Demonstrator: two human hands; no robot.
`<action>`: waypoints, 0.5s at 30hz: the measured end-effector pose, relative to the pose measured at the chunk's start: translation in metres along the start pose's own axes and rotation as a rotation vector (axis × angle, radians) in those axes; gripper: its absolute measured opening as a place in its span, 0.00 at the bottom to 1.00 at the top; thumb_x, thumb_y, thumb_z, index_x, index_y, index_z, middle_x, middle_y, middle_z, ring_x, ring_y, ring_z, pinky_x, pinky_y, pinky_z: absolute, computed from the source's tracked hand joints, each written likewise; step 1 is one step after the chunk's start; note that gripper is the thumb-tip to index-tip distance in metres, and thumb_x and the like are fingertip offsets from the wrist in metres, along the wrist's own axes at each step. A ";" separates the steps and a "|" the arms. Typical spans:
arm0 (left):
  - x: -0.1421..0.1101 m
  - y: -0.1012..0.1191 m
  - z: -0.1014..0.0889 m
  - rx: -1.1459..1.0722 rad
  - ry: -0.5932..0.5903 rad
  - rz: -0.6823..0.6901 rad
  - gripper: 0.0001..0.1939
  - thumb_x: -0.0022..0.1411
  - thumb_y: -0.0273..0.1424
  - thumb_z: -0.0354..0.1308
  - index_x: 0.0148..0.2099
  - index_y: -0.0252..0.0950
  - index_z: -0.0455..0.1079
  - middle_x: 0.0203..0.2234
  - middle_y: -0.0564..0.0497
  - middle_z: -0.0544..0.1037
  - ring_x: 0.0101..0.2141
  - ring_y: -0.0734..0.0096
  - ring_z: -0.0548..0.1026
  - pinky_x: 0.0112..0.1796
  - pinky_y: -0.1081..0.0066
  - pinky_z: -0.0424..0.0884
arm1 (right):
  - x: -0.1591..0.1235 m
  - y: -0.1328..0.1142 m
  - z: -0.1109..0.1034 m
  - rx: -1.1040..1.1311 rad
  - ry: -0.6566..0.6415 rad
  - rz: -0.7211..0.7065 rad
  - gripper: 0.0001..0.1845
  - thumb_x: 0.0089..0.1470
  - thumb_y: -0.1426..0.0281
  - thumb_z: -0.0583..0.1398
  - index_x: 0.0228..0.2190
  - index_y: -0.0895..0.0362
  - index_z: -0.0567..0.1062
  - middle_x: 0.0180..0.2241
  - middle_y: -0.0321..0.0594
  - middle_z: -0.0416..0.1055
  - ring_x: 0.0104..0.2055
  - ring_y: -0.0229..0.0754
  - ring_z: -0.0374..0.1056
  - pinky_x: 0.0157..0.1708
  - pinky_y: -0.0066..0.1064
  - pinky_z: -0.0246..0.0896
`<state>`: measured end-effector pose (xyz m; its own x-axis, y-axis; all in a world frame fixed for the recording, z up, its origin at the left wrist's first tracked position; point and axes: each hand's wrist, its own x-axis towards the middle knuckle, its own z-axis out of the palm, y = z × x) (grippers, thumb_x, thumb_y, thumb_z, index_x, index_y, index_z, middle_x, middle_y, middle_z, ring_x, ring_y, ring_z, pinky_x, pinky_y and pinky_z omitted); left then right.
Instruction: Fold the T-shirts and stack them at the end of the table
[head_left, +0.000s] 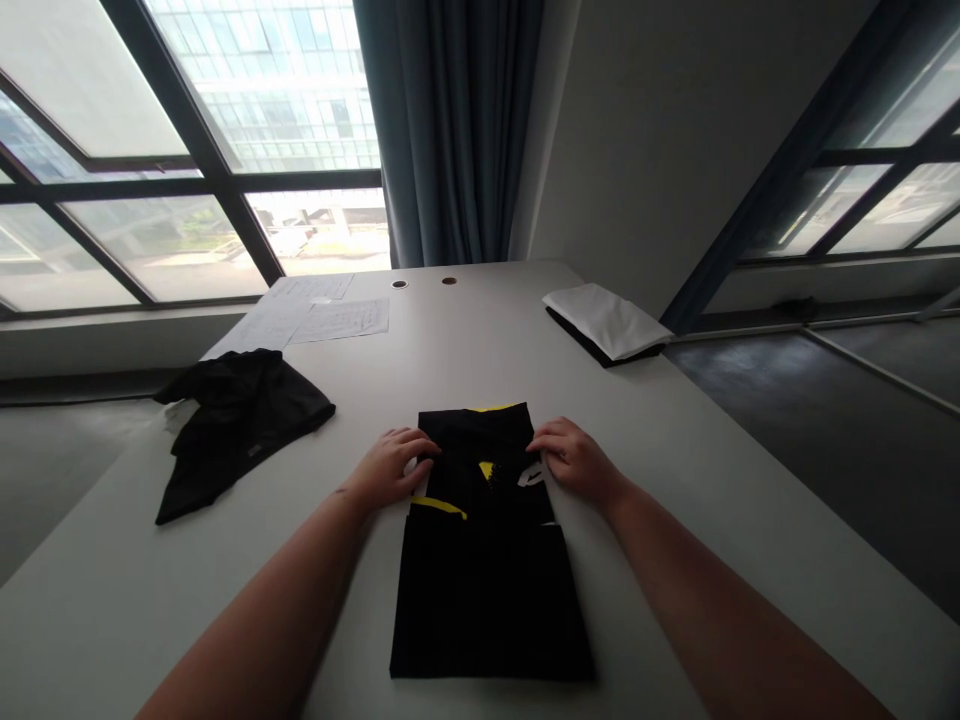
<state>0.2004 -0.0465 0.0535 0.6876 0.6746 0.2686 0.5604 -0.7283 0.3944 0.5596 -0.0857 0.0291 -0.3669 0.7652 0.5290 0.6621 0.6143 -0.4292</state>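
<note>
A folded black garment [491, 600] with yellow and white printed patches lies on the white table in front of me. Its upper part is folded over the lower part, and thin yellow strips show at the top edge and at the left of the fold. My left hand [396, 466] pinches the left edge of this upper part, its fingertips resting on the cloth and the thumb close to them. On the opposite edge, my right hand [576, 460] grips the cloth between bent fingers and thumb, beside a white print. The fabric under both sets of fingertips is partly hidden.
A crumpled black garment [240, 430] lies at the left edge of the table [465, 350]. Printed paper sheets [341, 320] are at the back left. A folded white cloth [607, 318] rests on something black at the right edge. Windows and a curtain [457, 130] stand behind.
</note>
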 end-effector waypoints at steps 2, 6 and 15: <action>0.017 0.007 0.005 0.058 0.081 -0.059 0.14 0.73 0.37 0.52 0.53 0.43 0.76 0.48 0.47 0.80 0.49 0.59 0.77 0.54 0.57 0.71 | 0.013 -0.004 0.005 -0.060 0.100 0.034 0.20 0.54 0.83 0.55 0.39 0.53 0.82 0.39 0.43 0.78 0.45 0.48 0.72 0.49 0.43 0.70; 0.048 0.015 0.034 0.166 0.132 -0.126 0.23 0.74 0.40 0.51 0.67 0.44 0.67 0.64 0.45 0.71 0.63 0.54 0.69 0.62 0.52 0.65 | 0.035 -0.017 0.032 -0.225 0.013 0.165 0.23 0.62 0.74 0.55 0.56 0.54 0.77 0.56 0.48 0.74 0.61 0.52 0.67 0.66 0.51 0.56; 0.033 -0.016 0.072 0.199 -0.044 -0.237 0.33 0.72 0.52 0.50 0.74 0.51 0.56 0.74 0.49 0.53 0.73 0.45 0.48 0.68 0.46 0.51 | 0.021 0.005 0.069 -0.372 -0.346 0.521 0.39 0.69 0.51 0.49 0.73 0.54 0.50 0.75 0.46 0.43 0.76 0.57 0.41 0.72 0.59 0.35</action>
<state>0.2476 -0.0208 -0.0071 0.5443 0.8255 0.1495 0.7837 -0.5639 0.2604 0.5098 -0.0532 -0.0124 -0.0882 0.9955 0.0354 0.9630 0.0943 -0.2526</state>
